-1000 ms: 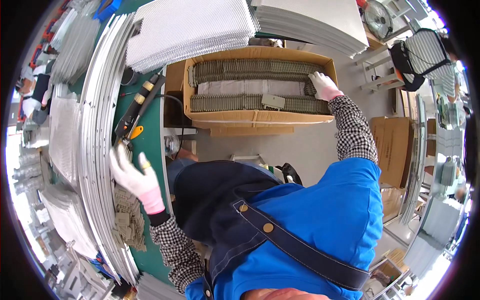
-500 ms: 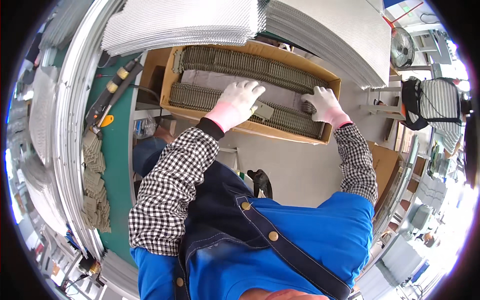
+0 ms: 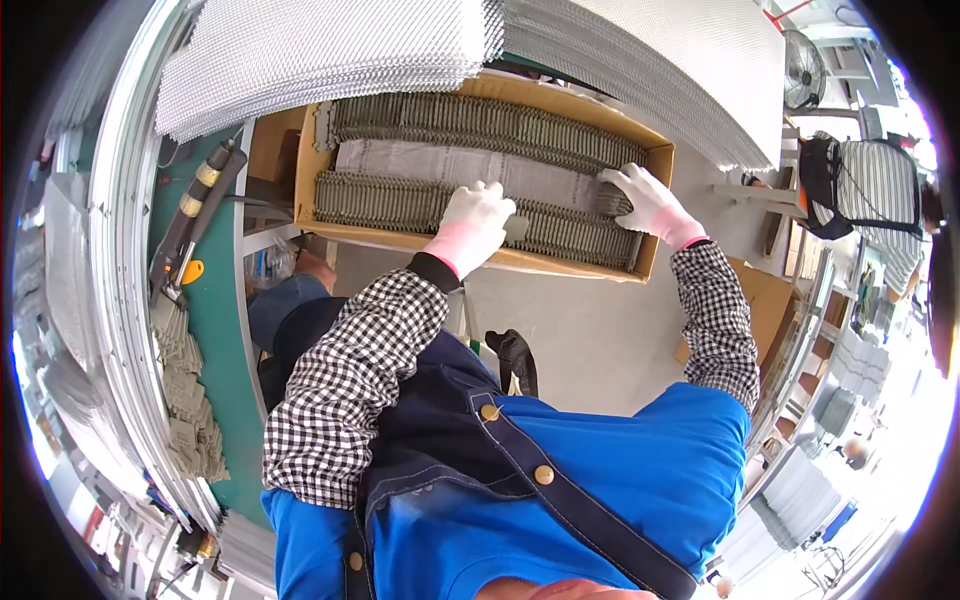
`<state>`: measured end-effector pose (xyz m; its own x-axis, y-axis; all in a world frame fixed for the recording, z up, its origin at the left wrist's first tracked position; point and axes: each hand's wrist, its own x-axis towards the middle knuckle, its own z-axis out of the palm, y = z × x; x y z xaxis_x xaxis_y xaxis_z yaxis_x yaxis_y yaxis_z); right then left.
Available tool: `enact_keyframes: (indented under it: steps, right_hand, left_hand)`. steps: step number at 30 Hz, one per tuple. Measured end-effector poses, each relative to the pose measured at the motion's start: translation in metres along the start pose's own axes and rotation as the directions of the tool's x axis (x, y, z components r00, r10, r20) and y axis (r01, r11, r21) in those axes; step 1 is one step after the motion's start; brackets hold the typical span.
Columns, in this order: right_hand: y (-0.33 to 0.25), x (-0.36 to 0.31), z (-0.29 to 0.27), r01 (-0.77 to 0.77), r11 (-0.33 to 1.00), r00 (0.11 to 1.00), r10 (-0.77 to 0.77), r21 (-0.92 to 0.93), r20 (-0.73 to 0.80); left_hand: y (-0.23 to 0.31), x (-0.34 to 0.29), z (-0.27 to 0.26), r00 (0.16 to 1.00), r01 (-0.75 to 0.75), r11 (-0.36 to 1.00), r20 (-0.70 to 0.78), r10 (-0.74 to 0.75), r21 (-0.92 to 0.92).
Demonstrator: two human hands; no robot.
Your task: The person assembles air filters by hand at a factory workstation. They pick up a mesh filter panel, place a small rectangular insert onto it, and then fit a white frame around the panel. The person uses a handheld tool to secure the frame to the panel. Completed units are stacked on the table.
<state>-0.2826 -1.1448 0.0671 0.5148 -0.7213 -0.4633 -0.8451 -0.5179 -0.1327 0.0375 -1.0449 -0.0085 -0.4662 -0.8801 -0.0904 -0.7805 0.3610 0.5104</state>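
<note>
The left white-gloved hand [image 3: 477, 218] is over the near row of thin grey-green plates [image 3: 372, 198] in the brown cardboard box [image 3: 657, 168]; the right white-gloved hand [image 3: 640, 198] bends its fingers over plates at the right end. Whether either grasps cannot be told. Light, even pressure should keep plates upright. Silver mesh sheets [image 3: 320, 55] crowd the far edge; near-side floor [image 3: 590, 330] gives room.

Thin grey-green flat plates [image 3: 480, 126] are packed on edge in two long rows inside an open, rectangular brown cardboard box [image 3: 375, 234].
</note>
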Motion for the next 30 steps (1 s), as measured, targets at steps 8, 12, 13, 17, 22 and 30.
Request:
enact_keyframes:
  steps: [8,12,13,17,22,30]
  right_hand:
    - [-0.065,-0.027,-0.025,0.1,0.989,0.884,-0.036,0.113,-0.466]
    - [-0.159,-0.017,-0.018,0.392,0.7,0.793,0.072,0.597,-0.605]
    - [-0.195,-0.011,-0.02,0.464,0.456,0.837,0.053,0.759,-0.544]
    - [-0.34,0.036,-0.073,0.895,0.403,0.421,-0.625,0.19,-0.658]
    - [-0.541,0.035,-0.118,0.791,-0.263,-0.407,-0.9,-0.552,-0.154]
    - [-0.73,0.102,-0.055,0.231,-0.776,-0.398,-0.626,-0.586,0.671]
  left_hand:
    - [-0.002,-0.045,-0.032,0.914,-0.106,0.944,-0.404,-0.03,-0.311]
    - [-0.006,-0.137,-0.081,0.807,-0.117,0.867,-0.555,-0.201,-0.485]
    - [-0.009,-0.167,-0.084,0.788,-0.076,0.854,-0.556,-0.264,-0.514]
    - [0.007,-0.289,-0.093,0.627,0.094,0.742,-0.539,-0.562,-0.664]
    - [-0.002,-0.405,-0.03,0.111,0.295,0.798,-0.811,-0.575,-0.525]
    - [0.017,-0.437,0.002,-0.675,-0.035,0.548,-0.384,-0.629,-0.836]
